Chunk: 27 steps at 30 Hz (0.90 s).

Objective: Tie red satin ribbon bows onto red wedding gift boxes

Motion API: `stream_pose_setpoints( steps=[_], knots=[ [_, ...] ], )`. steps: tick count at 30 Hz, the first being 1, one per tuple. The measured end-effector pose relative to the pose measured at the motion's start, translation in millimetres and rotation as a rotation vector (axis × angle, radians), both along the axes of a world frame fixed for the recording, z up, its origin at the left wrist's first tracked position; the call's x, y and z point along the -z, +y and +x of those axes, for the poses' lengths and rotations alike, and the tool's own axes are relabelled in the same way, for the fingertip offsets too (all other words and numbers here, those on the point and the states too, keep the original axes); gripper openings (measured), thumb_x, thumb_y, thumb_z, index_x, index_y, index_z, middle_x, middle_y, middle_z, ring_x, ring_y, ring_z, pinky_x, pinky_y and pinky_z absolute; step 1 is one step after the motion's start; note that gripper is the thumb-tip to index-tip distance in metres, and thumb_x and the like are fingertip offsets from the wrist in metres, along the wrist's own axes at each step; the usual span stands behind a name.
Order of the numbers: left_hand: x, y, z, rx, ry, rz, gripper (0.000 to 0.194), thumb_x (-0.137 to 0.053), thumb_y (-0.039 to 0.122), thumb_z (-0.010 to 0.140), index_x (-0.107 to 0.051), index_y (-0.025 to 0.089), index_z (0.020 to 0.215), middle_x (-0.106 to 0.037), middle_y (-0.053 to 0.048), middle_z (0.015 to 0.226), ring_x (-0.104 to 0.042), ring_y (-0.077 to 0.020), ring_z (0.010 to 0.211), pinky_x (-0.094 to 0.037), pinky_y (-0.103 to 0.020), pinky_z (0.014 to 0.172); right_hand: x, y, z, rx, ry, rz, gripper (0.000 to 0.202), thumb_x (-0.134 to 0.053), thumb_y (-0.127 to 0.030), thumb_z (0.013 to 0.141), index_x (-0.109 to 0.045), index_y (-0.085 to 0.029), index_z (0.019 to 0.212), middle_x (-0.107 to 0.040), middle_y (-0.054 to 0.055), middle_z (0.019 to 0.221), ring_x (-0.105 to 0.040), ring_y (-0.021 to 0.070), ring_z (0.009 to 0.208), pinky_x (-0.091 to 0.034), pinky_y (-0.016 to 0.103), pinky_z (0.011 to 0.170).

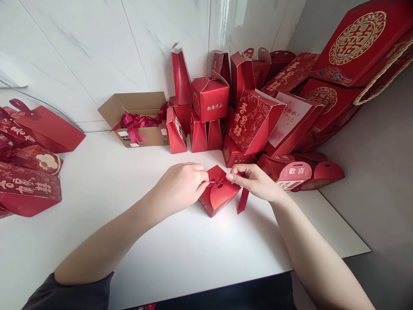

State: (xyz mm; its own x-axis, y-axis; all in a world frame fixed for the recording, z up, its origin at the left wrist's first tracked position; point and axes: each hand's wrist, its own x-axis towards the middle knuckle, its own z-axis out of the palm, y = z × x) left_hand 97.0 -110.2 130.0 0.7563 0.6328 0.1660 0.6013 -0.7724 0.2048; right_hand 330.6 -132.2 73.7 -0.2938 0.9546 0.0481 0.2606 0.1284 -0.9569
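Note:
A small red gift box point(217, 200) with folded top flaps sits on the white table, between my hands. Red ribbon point(242, 201) is tied in a knot at the middle of its top. My left hand point(185, 183) pinches the ribbon at the left of the knot, fingers closed. On the right, my right hand point(253, 181) holds the other side of the ribbon between thumb and fingers, and a loose tail hangs down beside the box.
Behind stand an open cardboard box point(150, 137) of red ribbons and stacked red gift boxes point(211, 99). More red boxes point(32, 185) lie at the left. Large red bags point(351, 43) lean at the right wall. The white table point(193, 258) ends near my body.

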Motion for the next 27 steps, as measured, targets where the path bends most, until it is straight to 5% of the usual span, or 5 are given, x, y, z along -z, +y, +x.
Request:
stream_pose_setpoints(
  steps=[8,15,19,27],
  knots=[
    [1.0,7.2,2.5,-0.226,-0.248,-0.516,0.038,-0.039,0.039,0.097,-0.040,0.020,0.064,-0.048,0.002,0.058,-0.037,-0.0101,0.044,-0.029,-0.026,0.042,-0.7,-2.0,1.2,-0.014,-0.014,-0.016,0.038,-0.060,-0.048,0.089,-0.052,-0.017,0.069,-0.048,-0.002,0.068,-0.042,0.0113,0.065,-0.031,0.027,0.062],
    [0.8,12.9,-2.3,-0.289,-0.089,-0.760,0.045,-0.051,0.059,0.086,-0.054,0.019,0.065,-0.054,0.001,0.059,-0.041,-0.0094,0.039,-0.029,-0.025,0.036,2.6,-0.1,-1.7,0.008,-0.041,0.067,0.035,-0.061,-0.046,0.089,-0.054,-0.018,0.069,-0.049,-0.001,0.072,-0.044,0.0127,0.068,-0.033,0.028,0.064],
    [-1.9,17.1,-2.9,-0.238,-0.087,-0.796,0.046,-0.048,0.055,0.089,-0.058,0.018,0.063,-0.064,-0.001,0.062,-0.053,-0.0111,0.049,-0.039,-0.024,0.047,6.2,1.7,-3.4,0.024,-0.073,0.171,0.032,-0.062,-0.042,0.089,-0.055,-0.019,0.070,-0.049,0.000,0.079,-0.045,0.0137,0.073,-0.035,0.030,0.069],
    [-1.6,32.0,-4.6,-0.114,-0.043,-0.753,0.044,-0.050,0.050,0.090,-0.060,0.017,0.062,-0.063,0.001,0.060,-0.048,-0.0094,0.054,-0.035,-0.022,0.053,8.2,1.6,0.4,0.036,-0.029,0.179,0.034,-0.060,-0.037,0.091,-0.051,-0.018,0.064,-0.047,-0.001,0.073,-0.044,0.0127,0.069,-0.033,0.029,0.065]
  ],
)
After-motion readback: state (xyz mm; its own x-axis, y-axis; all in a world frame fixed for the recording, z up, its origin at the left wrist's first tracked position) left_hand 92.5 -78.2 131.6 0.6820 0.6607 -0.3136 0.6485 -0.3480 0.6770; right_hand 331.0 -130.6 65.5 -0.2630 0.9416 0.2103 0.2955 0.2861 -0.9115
